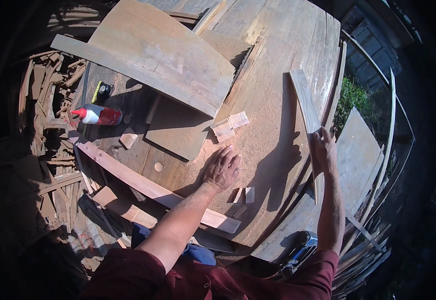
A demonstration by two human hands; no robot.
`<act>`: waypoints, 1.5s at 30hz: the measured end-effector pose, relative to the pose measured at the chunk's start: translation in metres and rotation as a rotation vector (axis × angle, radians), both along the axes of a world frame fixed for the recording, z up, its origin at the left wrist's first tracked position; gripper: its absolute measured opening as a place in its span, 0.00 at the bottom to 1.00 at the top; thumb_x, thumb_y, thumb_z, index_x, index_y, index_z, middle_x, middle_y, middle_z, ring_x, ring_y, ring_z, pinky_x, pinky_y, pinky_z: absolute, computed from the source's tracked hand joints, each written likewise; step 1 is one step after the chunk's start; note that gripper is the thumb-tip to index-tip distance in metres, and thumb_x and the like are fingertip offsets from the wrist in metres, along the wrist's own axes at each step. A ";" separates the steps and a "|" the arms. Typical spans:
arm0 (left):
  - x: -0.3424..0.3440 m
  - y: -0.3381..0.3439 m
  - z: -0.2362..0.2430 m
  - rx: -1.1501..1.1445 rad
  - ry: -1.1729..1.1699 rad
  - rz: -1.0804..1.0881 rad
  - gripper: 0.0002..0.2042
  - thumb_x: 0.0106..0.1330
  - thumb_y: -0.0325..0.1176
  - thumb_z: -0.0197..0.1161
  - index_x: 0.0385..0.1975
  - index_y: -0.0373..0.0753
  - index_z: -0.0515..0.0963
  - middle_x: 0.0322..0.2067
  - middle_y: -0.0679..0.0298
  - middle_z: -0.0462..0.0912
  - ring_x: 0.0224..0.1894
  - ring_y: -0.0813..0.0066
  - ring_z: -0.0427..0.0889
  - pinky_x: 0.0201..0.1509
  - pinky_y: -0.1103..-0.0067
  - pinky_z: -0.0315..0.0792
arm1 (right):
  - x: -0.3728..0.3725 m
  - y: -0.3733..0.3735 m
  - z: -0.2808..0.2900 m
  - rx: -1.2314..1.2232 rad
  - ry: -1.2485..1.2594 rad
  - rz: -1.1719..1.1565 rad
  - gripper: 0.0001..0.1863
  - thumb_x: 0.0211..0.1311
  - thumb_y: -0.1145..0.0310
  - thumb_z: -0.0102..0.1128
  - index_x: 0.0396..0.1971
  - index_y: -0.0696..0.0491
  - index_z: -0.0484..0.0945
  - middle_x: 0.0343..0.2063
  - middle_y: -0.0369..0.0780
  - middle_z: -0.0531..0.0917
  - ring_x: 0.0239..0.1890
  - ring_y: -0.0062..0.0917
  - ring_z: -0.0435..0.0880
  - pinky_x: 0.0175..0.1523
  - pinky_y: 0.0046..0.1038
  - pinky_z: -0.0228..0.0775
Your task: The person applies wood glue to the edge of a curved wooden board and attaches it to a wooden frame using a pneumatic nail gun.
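Observation:
My right hand (324, 144) grips a long, narrow wooden strip (303, 97) by its edge, above the right side of the workbench. The strip's far end points away from me and its lower end passes beside my forearm. My left hand (222, 168) rests palm down on the sawdust-strewn benchtop, fingers loosely apart and holding nothing. Just beyond its fingertips lie small wooden blocks (223, 130), touching one another. Two smaller wood offcuts (249, 195) are to the right of my left wrist.
A large wooden panel assembly (163, 55) stands at the back left. Near it are a glue bottle (98, 114) with a red tip and a tape measure (105, 90). A long plank (128, 178) crosses under my left forearm. A power tool (303, 245) lies by my right elbow.

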State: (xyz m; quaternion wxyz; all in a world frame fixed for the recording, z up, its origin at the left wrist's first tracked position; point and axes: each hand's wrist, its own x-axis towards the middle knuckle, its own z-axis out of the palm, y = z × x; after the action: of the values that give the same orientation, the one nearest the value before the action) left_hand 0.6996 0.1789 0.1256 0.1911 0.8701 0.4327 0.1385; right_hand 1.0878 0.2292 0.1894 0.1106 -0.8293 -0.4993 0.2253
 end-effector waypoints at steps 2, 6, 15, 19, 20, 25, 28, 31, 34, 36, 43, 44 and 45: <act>-0.003 0.001 0.001 0.007 0.001 0.006 0.24 0.63 0.39 0.65 0.58 0.38 0.74 0.59 0.51 0.66 0.72 0.52 0.60 0.77 0.58 0.57 | -0.029 -0.009 -0.016 -0.026 -0.063 -0.028 0.27 0.69 0.51 0.59 0.59 0.54 0.77 0.50 0.55 0.83 0.55 0.49 0.82 0.58 0.44 0.72; -0.005 0.001 -0.004 -0.026 0.020 -0.023 0.23 0.65 0.37 0.64 0.58 0.38 0.73 0.61 0.50 0.67 0.71 0.51 0.63 0.77 0.60 0.58 | -0.115 0.009 -0.013 0.398 -0.357 0.078 0.25 0.61 0.51 0.68 0.53 0.50 0.81 0.51 0.47 0.79 0.57 0.43 0.77 0.58 0.42 0.71; -0.003 -0.012 -0.016 0.057 -0.109 0.029 0.13 0.64 0.31 0.61 0.48 0.41 0.80 0.56 0.56 0.75 0.59 0.54 0.73 0.61 0.60 0.68 | -0.255 0.050 -0.059 0.180 -0.307 0.672 0.27 0.59 0.47 0.68 0.58 0.32 0.75 0.57 0.40 0.74 0.67 0.36 0.69 0.66 0.55 0.62; -0.027 0.001 -0.036 0.285 -0.128 0.076 0.13 0.61 0.28 0.62 0.45 0.42 0.75 0.46 0.58 0.75 0.49 0.55 0.76 0.55 0.63 0.69 | -0.251 0.013 -0.032 0.203 -0.098 0.541 0.24 0.56 0.41 0.66 0.48 0.37 0.84 0.51 0.40 0.79 0.64 0.38 0.71 0.65 0.54 0.63; -0.016 -0.004 -0.024 0.203 -0.223 0.056 0.11 0.63 0.28 0.61 0.44 0.43 0.75 0.46 0.58 0.75 0.50 0.55 0.75 0.56 0.63 0.69 | -0.225 -0.011 -0.044 0.172 -0.102 0.555 0.25 0.57 0.39 0.65 0.49 0.38 0.84 0.53 0.40 0.79 0.65 0.38 0.70 0.66 0.55 0.62; -0.053 -0.039 0.028 0.176 -0.559 -0.047 0.08 0.70 0.29 0.59 0.47 0.43 0.76 0.42 0.56 0.77 0.43 0.53 0.79 0.48 0.65 0.74 | -0.208 -0.138 -0.001 0.193 -0.243 0.222 0.29 0.64 0.44 0.61 0.63 0.41 0.76 0.60 0.46 0.76 0.68 0.42 0.70 0.72 0.49 0.55; -0.151 -0.095 0.082 0.262 -0.519 0.031 0.11 0.69 0.26 0.61 0.50 0.39 0.76 0.42 0.54 0.79 0.41 0.55 0.80 0.45 0.67 0.75 | -0.233 -0.211 0.010 0.460 -0.115 0.220 0.31 0.61 0.57 0.69 0.64 0.47 0.74 0.59 0.48 0.76 0.63 0.44 0.74 0.67 0.45 0.64; -0.258 -0.180 0.090 0.134 -0.427 0.336 0.12 0.67 0.22 0.59 0.50 0.37 0.76 0.42 0.55 0.77 0.38 0.62 0.79 0.40 0.70 0.75 | -0.306 -0.302 0.034 0.436 0.125 0.301 0.30 0.56 0.70 0.73 0.60 0.49 0.76 0.56 0.48 0.77 0.59 0.44 0.78 0.60 0.43 0.73; -0.355 -0.261 0.068 -0.073 -0.241 0.684 0.11 0.68 0.23 0.58 0.50 0.36 0.75 0.44 0.54 0.77 0.39 0.58 0.81 0.45 0.68 0.77 | -0.368 -0.371 0.029 0.321 0.231 0.535 0.29 0.54 0.72 0.73 0.58 0.50 0.78 0.53 0.47 0.77 0.57 0.43 0.78 0.60 0.42 0.73; -0.401 -0.312 0.056 -0.262 -0.001 0.734 0.09 0.69 0.27 0.60 0.47 0.37 0.77 0.42 0.53 0.79 0.40 0.56 0.83 0.46 0.67 0.77 | -0.392 -0.395 0.020 0.293 0.268 0.529 0.29 0.52 0.74 0.73 0.57 0.51 0.78 0.53 0.47 0.78 0.58 0.42 0.77 0.61 0.41 0.74; -0.386 -0.399 0.045 -0.830 -0.012 0.302 0.19 0.68 0.44 0.63 0.47 0.34 0.76 0.45 0.47 0.80 0.50 0.45 0.81 0.53 0.59 0.75 | -0.425 -0.398 0.002 0.169 0.253 0.640 0.31 0.54 0.73 0.69 0.61 0.50 0.75 0.57 0.48 0.76 0.61 0.44 0.74 0.64 0.43 0.70; -0.384 -0.404 0.040 -0.918 0.049 0.256 0.19 0.69 0.44 0.63 0.47 0.33 0.76 0.44 0.47 0.80 0.49 0.44 0.81 0.54 0.59 0.74 | -0.431 -0.398 -0.007 0.159 0.252 0.666 0.30 0.54 0.73 0.69 0.61 0.50 0.75 0.57 0.48 0.75 0.62 0.44 0.73 0.65 0.43 0.69; -0.385 -0.407 0.036 -0.922 0.004 0.231 0.19 0.69 0.44 0.62 0.47 0.33 0.76 0.44 0.47 0.79 0.49 0.43 0.81 0.54 0.59 0.74 | -0.439 -0.393 -0.008 0.147 0.247 0.696 0.30 0.55 0.72 0.69 0.61 0.50 0.75 0.58 0.49 0.75 0.62 0.45 0.73 0.66 0.44 0.67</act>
State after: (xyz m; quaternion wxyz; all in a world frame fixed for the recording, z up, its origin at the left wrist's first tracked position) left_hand 0.3144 -0.2282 0.1619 0.5400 0.6408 0.5434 -0.0492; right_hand 0.6487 -0.1641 0.1809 0.1463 -0.5664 -0.7489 0.3114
